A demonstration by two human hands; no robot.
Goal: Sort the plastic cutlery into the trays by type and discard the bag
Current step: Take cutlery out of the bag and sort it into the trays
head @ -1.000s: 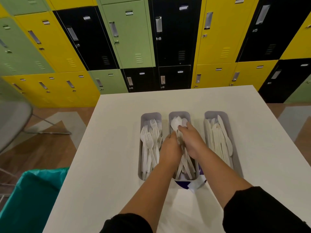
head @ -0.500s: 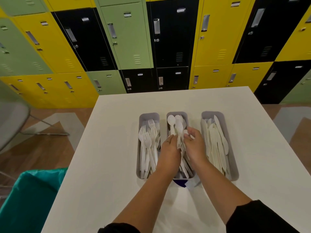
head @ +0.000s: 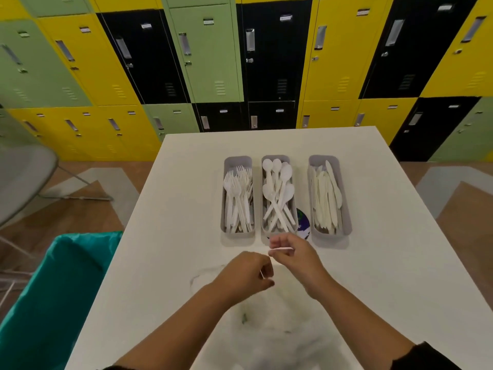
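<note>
Both hands work at the clear bag (head: 269, 324) lying on the worktop (head: 373, 236) just in front of the three trays: the left hand (head: 248, 273) and right hand (head: 293, 253) each pinch its thin film. Forks (head: 237, 198), spoons (head: 277, 193) and knives (head: 326, 198) sit sorted by tray. The sound move is likely to gather the film into one hand, check it is empty, then carry it to the green bin (head: 53, 289) left of the trays.
</note>
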